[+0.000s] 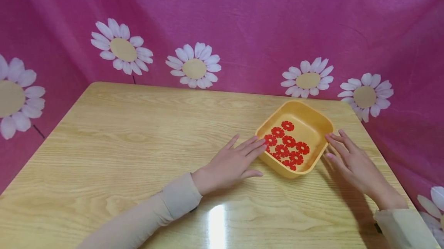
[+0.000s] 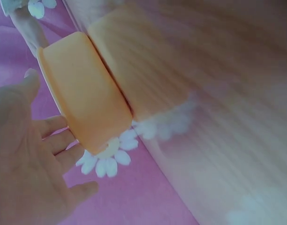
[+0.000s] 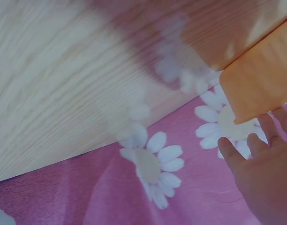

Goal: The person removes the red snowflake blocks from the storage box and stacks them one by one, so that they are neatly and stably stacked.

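Observation:
A yellow-orange square plastic basin [image 1: 313, 125] stands on the right side of the table. Several red flower-shaped plastic pieces [image 1: 282, 150] lie in it, mostly toward its near left part. At the basin's left rim is my left hand [image 1: 230, 166], fingers extended, their tips touching the rim. My right hand [image 1: 360, 168] is at the opposite side, its fingertips on the right rim. In the left wrist view the left hand's fingers [image 2: 59, 140] rest against the basin wall [image 2: 87, 89]. The right wrist view has the right hand [image 3: 268, 173] beside the basin [image 3: 260, 75].
The wood-grain table [image 1: 138, 145] spreads widely to the left of the basin. A magenta cloth [image 1: 249, 29] with white daisies hangs behind the table and along both sides. Light reflects off the glossy tabletop near the front.

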Available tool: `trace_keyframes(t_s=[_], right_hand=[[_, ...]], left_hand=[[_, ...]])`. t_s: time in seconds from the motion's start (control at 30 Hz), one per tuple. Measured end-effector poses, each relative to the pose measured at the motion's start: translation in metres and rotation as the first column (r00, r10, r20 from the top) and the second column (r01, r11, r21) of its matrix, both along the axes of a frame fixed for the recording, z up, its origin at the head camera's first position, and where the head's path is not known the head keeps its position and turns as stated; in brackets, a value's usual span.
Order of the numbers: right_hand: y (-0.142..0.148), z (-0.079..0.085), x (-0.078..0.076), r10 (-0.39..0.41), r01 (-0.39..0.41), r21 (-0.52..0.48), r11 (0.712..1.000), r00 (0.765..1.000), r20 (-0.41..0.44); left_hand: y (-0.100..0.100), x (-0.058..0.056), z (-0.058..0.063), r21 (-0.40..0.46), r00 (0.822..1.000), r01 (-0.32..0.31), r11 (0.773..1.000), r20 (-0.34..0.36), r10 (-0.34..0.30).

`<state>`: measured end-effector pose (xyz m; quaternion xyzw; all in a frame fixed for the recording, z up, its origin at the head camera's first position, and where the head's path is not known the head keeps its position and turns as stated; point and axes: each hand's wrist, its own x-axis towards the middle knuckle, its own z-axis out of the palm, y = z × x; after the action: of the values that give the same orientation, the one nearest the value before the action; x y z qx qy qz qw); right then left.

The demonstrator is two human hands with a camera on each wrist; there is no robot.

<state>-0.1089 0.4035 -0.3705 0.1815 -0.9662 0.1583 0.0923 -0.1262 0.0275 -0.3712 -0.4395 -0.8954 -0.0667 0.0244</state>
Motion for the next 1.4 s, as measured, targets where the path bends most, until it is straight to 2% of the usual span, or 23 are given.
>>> trace_keyframes(t_s=[0.23, 0.57, 0.77, 0.97, 1.2, 1.4], right_hand=[[-0.02, 0.001, 0.01, 0.023, -0.022, 0.029, 0.999, 1.0, -0.019], [-0.045, 0.002, 0.024, 0.063, -0.062, 0.047, 0.997, 0.997, -0.032], [-0.059, 0.003, 0.031, 0.087, -0.085, 0.051, 0.995, 0.995, -0.042], [-0.076, 0.003, 0.04, 0.084, -0.084, 0.053, 0.995, 0.996, 0.009], [-0.096, 0.003, 0.048, 0.125, -0.125, 0.052, 0.991, 0.992, 0.001], [-0.11, 0.003, 0.053, 0.157, -0.157, 0.068, 0.985, 0.988, 0.006]], left_hand=[[-0.023, -0.003, 0.0, 0.035, 0.997, -0.064, 0.997, 0.034, 0.063], [-0.049, -0.007, 0.003, 0.088, 0.987, -0.13, 0.988, 0.109, 0.12], [-0.062, -0.01, 0.003, 0.093, 0.982, -0.165, 0.982, 0.106, 0.155], [-0.077, -0.012, 0.004, 0.104, 0.976, -0.201, 0.974, 0.105, 0.19], [-0.092, -0.015, 0.005, 0.124, 0.961, -0.254, 0.959, 0.149, 0.235], [-0.105, -0.016, 0.005, 0.153, 0.954, -0.278, 0.948, 0.159, 0.254]])
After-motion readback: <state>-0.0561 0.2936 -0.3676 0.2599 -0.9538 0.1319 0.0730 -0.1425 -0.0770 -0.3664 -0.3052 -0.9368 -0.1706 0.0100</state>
